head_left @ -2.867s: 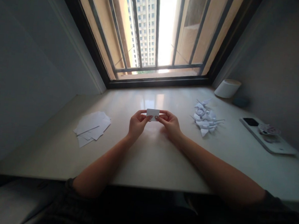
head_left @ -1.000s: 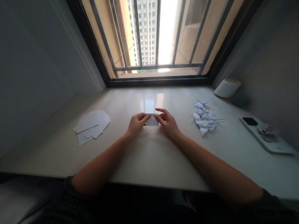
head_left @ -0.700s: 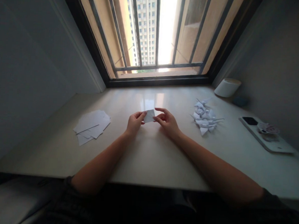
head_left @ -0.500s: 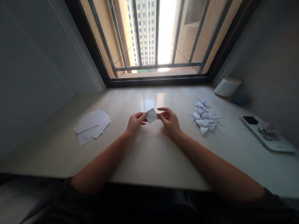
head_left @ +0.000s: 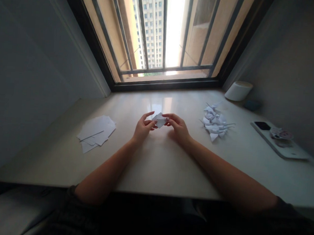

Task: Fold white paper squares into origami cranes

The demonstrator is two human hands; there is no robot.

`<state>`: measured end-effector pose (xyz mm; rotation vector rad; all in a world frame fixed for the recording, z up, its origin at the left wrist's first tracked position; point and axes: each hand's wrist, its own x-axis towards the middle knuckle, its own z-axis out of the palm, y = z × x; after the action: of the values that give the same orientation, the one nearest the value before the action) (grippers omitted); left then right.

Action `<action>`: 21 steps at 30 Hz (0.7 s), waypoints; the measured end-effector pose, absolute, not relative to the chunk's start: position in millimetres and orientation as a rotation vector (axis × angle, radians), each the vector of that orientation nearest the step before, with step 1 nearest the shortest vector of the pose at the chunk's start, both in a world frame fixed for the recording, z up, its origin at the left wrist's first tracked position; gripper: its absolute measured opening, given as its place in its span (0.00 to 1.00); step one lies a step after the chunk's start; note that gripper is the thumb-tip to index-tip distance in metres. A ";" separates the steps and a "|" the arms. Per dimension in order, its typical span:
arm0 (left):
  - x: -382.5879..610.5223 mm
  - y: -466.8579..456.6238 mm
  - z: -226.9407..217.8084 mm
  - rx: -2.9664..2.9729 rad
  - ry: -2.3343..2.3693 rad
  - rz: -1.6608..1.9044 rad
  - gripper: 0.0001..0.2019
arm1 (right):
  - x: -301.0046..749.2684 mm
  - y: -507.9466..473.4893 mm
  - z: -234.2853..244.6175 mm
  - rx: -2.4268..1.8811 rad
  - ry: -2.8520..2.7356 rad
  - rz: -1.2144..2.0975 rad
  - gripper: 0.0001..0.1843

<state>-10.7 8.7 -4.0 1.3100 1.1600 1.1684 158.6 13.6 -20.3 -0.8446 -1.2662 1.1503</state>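
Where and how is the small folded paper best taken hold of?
The small folded paper is probably best pinched lightly at its left and right corners, coming from both sides: it looks thin and diamond-shaped, those corners pointing toward the left hand and right hand.

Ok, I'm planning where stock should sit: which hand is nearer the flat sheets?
Left. The left hand is to the right of the sheets, apart from them; the right hand is farther right, beyond the folded paper between the hands.
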 end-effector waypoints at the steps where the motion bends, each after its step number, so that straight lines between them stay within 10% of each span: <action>1: -10.7 8.3 -3.5 1.317 1.154 1.175 0.31 | 158.4 12.7 -19.1 -0.838 -1.284 1.175 0.13; 21: -11.9 11.3 -1.7 1.527 1.089 1.221 0.26 | 163.3 13.1 -18.9 -0.906 -1.218 1.288 0.22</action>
<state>-11.9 11.3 -1.7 1.5268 1.0888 1.2205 163.3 13.1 -18.9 -0.9064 -1.2178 1.2884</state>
